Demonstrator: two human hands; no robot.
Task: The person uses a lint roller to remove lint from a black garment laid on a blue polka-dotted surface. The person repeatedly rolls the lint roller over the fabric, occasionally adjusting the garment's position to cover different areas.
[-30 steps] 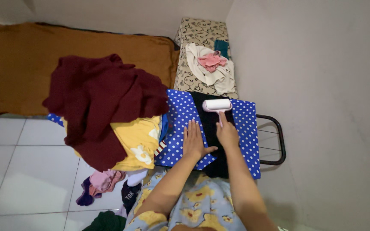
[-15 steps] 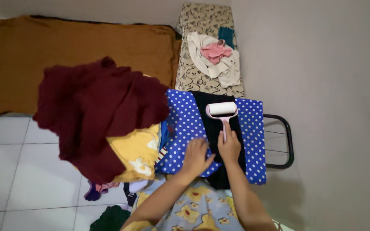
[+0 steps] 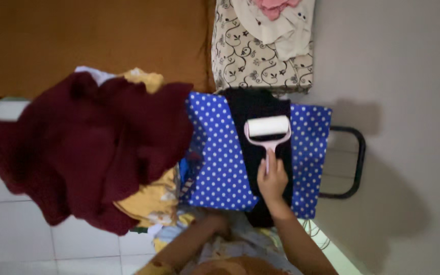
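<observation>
Your right hand (image 3: 272,181) is wrapped around the thin pink handle of a lint roller (image 3: 267,131), fingers curled tight on the lower end of the stem. The roller's white drum lies crosswise above your knuckles, resting on a strip of black cloth (image 3: 253,109) that runs lengthwise down the middle of the ironing board (image 3: 217,158). The drum spans almost the full width of that cloth, and the pink fork of the frame sits between the drum and your fingertips.

The board's cover is blue with white polka dots, showing on both sides of the black strip. A black metal loop (image 3: 355,163) sticks out from the board's right side, against the grey wall.

Your left hand is not clearly visible: the forearm (image 3: 189,244) bends in below the near edge of the board and the hand is lost in blur, so you cannot tell how its fingers are set.

To the left of the board, a big maroon garment (image 3: 87,147) lies heaped over yellow clothing (image 3: 151,201). Beyond the board stands a cream cushion with black scroll print (image 3: 245,61), carrying white and pink cloth (image 3: 281,20). A brown mat (image 3: 77,40) covers the floor at the far left.
</observation>
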